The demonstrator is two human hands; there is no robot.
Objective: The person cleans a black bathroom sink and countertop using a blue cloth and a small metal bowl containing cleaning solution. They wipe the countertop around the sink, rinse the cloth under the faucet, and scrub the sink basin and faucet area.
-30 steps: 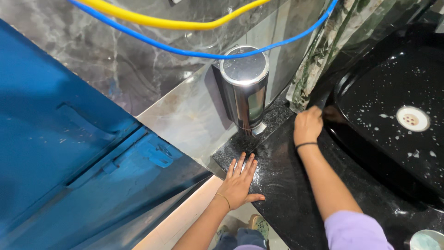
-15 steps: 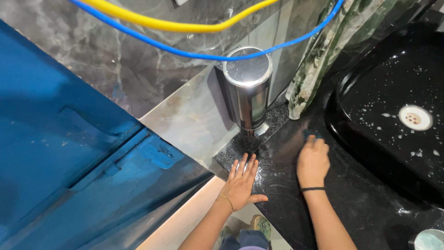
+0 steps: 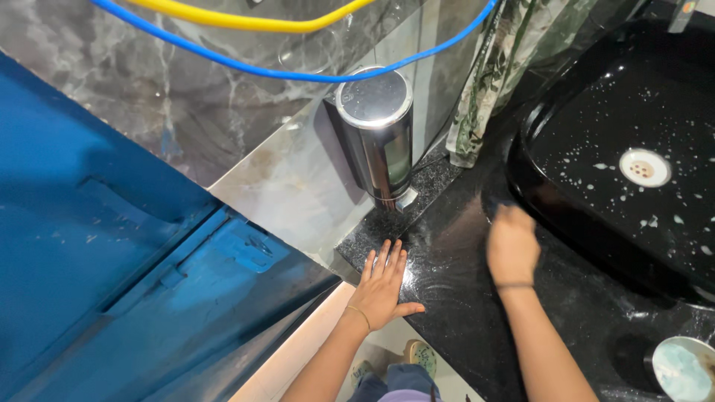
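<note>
On the black counter (image 3: 454, 313), the left hand (image 3: 383, 286) lies flat near the edge. Its fingers are spread out and press on the wet stone. It holds nothing. A thin band sits on its wrist.

The right hand (image 3: 512, 249) is a little blurry. It rests palm down on the counter, just beside the black sink (image 3: 566, 201). A small dark blue cloth (image 3: 501, 206) peeks out from under its fingertips. The fingers are pressed down on the cloth, holding it against the counter. A dark band goes around this wrist too.

Past the left hand, a shiny metal can (image 3: 378, 134) stands upright by the wall. It is near the corner of the counter, apart from both hands.

The sink has white soap spots in it and a round white drain (image 3: 645, 167). A green leafy curtain (image 3: 491, 74) hangs down behind the counter, and its end touches the stone.

A blue cable (image 3: 298, 74) and a yellow cable (image 3: 246, 21) stretch across the top. A big blue door (image 3: 112, 246) fills the left side. At the bottom right corner sits a round pale cup (image 3: 681, 368).
</note>
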